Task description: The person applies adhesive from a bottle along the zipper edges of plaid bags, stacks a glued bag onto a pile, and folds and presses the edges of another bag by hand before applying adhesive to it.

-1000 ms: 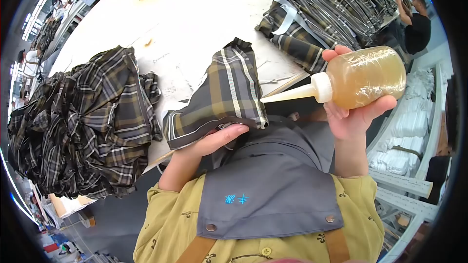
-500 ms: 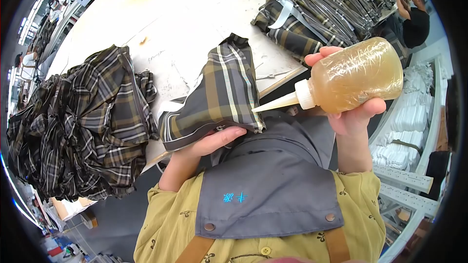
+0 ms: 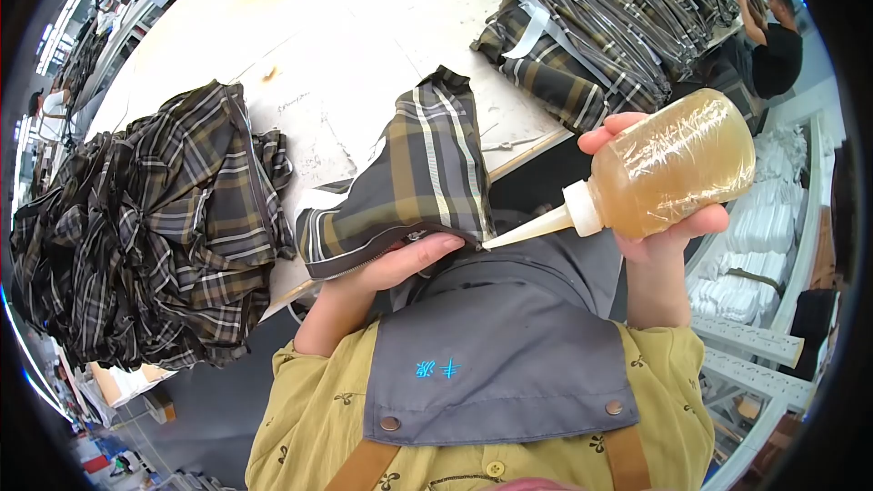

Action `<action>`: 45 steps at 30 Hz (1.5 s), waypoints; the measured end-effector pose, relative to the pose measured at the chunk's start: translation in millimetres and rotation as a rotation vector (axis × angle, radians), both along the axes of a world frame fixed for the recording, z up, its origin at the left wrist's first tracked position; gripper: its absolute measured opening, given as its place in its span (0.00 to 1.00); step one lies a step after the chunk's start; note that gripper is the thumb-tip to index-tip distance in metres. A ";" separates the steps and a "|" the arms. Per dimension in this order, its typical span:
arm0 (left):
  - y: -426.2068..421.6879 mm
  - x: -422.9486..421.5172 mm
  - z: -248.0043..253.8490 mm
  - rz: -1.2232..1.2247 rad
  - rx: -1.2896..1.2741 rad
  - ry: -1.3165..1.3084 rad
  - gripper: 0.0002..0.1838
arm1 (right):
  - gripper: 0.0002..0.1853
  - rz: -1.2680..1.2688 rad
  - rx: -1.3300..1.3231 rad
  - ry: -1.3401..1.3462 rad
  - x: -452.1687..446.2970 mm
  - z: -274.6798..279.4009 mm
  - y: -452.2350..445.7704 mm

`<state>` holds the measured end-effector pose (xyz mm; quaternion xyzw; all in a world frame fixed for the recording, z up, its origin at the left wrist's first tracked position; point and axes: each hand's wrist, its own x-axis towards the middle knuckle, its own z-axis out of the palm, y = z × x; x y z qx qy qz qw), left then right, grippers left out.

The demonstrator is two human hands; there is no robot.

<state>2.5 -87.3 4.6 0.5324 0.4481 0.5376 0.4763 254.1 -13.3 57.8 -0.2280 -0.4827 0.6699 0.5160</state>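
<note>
A plaid fabric piece (image 3: 427,159) in black, olive and white, with a zipper along its lower edge, lies partly on the table edge in front of me. My left hand (image 3: 405,264) is under its near side, thumb on top, gripping it near the lower corner. In my right hand (image 3: 668,232) is a squeeze bottle (image 3: 677,164) of amber liquid, tilted with its long pointed nozzle down to the left. The nozzle tip is at the fabric's lower right corner; whether it touches I cannot tell.
A heap of crumpled plaid pieces (image 3: 173,227) sits at the left of the white table (image 3: 336,27). A stack of folded plaid pieces (image 3: 600,23) is at the back right. White bundles (image 3: 750,255) fill a rack on the right. A person (image 3: 777,41) in black stands at far right.
My right hand has lowered the bottle, and its nozzle tip has moved down along the fabric's right edge to the bottom corner. My left hand still holds the fabric in nearly the same place.
</note>
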 end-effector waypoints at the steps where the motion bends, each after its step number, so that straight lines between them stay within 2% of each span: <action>1: -0.4 2.3 4.9 0.001 0.005 -0.001 0.13 | 0.58 0.006 0.021 0.023 1.7 -2.3 0.1; 3: -0.9 7.9 16.7 0.043 -0.193 -0.166 0.12 | 0.57 0.011 0.052 0.048 3.5 -6.3 0.4; 4: 0.3 7.1 16.5 0.041 -0.183 -0.163 0.12 | 0.57 0.034 0.061 0.152 3.3 -7.7 1.2; 6: 5.0 0.8 11.2 -0.132 -0.191 -0.395 0.23 | 0.57 0.058 0.089 0.279 0.9 -6.1 5.7; 7: 6.1 -3.7 -0.7 -0.133 -0.179 -0.367 0.23 | 0.57 0.142 0.053 0.403 -1.8 -3.6 7.9; 9: 6.4 -13.1 -27.7 -0.231 -0.048 -0.805 0.29 | 0.58 0.329 -0.030 0.664 -10.8 0.4 9.8; 10: 8.0 -15.4 -24.6 -0.220 -0.042 -0.768 0.29 | 0.58 0.139 -0.095 0.567 -14.6 3.0 4.7; 11: 9.4 -15.1 -22.2 -0.276 0.014 -0.848 0.30 | 0.58 0.156 -0.093 0.600 -21.9 5.2 0.4; 13: 11.1 -10.9 -22.5 -0.393 0.121 -1.022 0.34 | 0.58 -0.004 -0.151 0.425 -37.5 9.1 -8.6; 14: 11.6 -10.2 -29.3 -0.396 0.172 -1.116 0.34 | 0.58 -0.017 -0.150 0.368 -43.8 9.7 -13.1; 15: 11.8 -14.2 -35.5 -0.394 0.171 -1.103 0.34 | 0.58 -0.013 -0.151 0.380 -45.4 7.2 -14.3; 17: 12.9 -17.5 -41.3 -0.487 0.177 -1.299 0.31 | 0.58 0.138 -0.165 0.311 -46.1 2.3 -16.0; 21: 11.9 -15.3 -40.4 -0.448 0.172 -1.208 0.30 | 0.59 0.095 -0.179 0.203 -49.7 -0.6 -15.9; 33: 14.1 -11.5 -28.5 -0.480 0.125 -1.244 0.32 | 0.54 0.073 -0.138 0.223 -55.8 -10.8 -13.2; 35: 13.1 -9.7 -25.9 -0.493 0.059 -1.335 0.32 | 0.53 0.080 -0.150 0.233 -55.6 -8.9 -13.5; 39: 10.7 -15.9 -39.7 -0.298 0.005 -1.313 0.23 | 0.54 0.115 -0.201 0.265 -52.3 -11.9 -11.3; 40: 13.0 -12.6 -32.0 -0.333 0.047 -1.307 0.20 | 0.54 0.120 -0.199 0.265 -52.5 -12.0 -11.4; 45: 12.4 -14.7 -41.5 -0.242 -0.009 -1.248 0.21 | 0.54 0.122 -0.224 0.267 -53.6 -11.7 -10.9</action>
